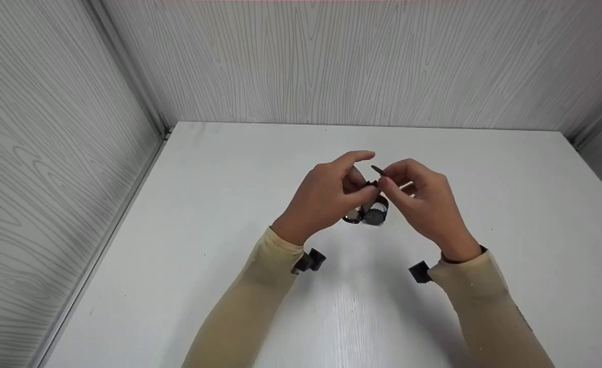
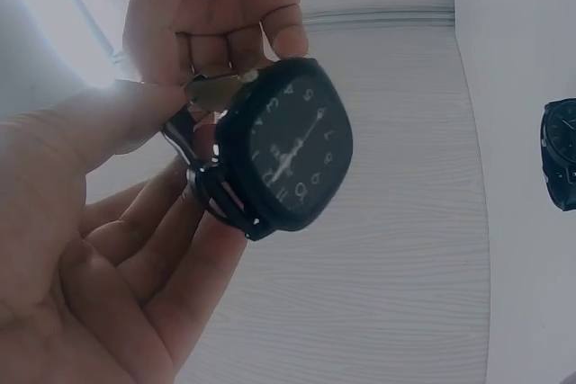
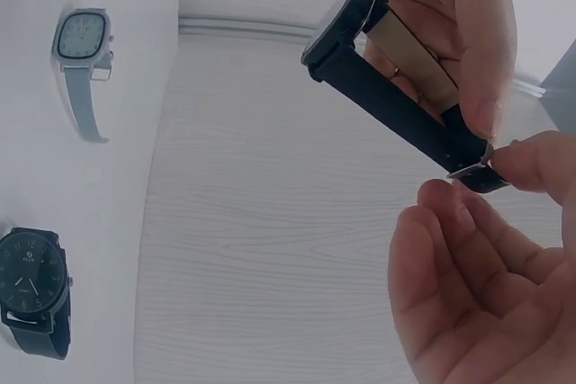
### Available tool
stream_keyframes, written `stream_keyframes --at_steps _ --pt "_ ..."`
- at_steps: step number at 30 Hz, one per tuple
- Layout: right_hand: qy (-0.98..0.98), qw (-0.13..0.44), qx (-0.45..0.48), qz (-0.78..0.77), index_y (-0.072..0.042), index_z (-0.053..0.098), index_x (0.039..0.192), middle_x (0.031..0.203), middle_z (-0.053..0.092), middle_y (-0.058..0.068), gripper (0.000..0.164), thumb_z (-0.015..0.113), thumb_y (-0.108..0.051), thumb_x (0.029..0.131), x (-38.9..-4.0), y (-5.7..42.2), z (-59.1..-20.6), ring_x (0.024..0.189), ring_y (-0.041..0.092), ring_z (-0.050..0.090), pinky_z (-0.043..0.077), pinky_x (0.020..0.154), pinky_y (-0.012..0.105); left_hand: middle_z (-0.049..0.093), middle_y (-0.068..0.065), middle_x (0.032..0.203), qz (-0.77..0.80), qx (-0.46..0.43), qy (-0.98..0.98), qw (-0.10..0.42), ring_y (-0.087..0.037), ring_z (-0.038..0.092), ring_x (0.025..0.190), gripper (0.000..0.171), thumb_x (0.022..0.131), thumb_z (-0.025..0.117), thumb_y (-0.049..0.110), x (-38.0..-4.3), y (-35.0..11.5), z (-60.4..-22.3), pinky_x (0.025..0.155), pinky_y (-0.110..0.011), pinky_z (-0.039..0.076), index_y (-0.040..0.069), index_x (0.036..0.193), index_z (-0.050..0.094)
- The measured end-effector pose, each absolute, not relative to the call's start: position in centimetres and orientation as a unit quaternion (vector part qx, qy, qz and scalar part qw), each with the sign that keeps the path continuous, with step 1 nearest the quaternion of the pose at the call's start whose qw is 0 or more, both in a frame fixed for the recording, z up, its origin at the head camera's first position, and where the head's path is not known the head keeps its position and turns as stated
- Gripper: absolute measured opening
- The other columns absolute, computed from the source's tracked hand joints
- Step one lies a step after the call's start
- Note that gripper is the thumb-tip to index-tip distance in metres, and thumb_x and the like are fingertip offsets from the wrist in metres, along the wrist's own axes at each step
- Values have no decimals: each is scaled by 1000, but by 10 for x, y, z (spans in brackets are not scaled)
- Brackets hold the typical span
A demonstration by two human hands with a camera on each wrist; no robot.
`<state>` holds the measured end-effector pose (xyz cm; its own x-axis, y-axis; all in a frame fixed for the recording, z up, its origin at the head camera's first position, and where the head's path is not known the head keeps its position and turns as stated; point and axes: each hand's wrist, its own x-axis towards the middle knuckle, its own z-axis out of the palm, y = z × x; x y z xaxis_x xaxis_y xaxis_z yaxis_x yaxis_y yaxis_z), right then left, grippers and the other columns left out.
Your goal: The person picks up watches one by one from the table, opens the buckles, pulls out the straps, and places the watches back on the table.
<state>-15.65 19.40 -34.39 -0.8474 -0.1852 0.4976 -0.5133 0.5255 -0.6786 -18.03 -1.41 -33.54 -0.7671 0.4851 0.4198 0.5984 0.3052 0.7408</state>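
Note:
A black-dialled wristwatch (image 2: 288,146) with white numerals hangs between my hands; its black strap (image 3: 396,105) has a tan lining. My left hand (image 1: 326,197) pinches the strap between thumb and fingers, with its curled fingers partly behind the watch. At the buckle end (image 3: 472,173), my right hand (image 1: 423,204) pinches the strap with thumb and index finger; its other fingers are loosely bent. From the head view, the fingers hide most of this watch. In the right wrist view, its case is seen from the side.
Below the hands, two more watches stand on the white table (image 1: 219,204): a pale one with a squarish dial (image 3: 81,35) and a black one with a round dial (image 3: 31,276). Wood-grain panels (image 1: 306,61) wall off the back and sides.

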Motion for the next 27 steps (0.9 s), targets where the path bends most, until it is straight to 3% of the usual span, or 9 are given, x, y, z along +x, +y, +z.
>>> stream_keyframes --at_steps 7,18,27 --pt "-873 177 162 425 -9 76 95 84 74 -2 12 67 -14 100 -156 194 -343 75 11 65 52 66 20 72 11 88 -468 -336 -814 68 2 67 76 43 96 73 18 -181 -13 -336 77 -24 54 10 137 62" --pt "-871 116 128 460 -5 77 92 75 71 6 19 64 -15 102 -155 197 -340 69 13 67 54 64 23 74 10 89 -452 -345 -820 67 3 67 77 27 97 73 19 -180 -13 -337 75 -23 54 13 124 71" --pt "-865 162 141 453 -6 74 87 72 67 6 17 64 -8 100 -152 191 -341 64 13 56 47 61 21 73 14 88 -447 -337 -827 55 3 67 77 13 98 71 21 -179 -14 -337 73 -24 54 18 111 72"
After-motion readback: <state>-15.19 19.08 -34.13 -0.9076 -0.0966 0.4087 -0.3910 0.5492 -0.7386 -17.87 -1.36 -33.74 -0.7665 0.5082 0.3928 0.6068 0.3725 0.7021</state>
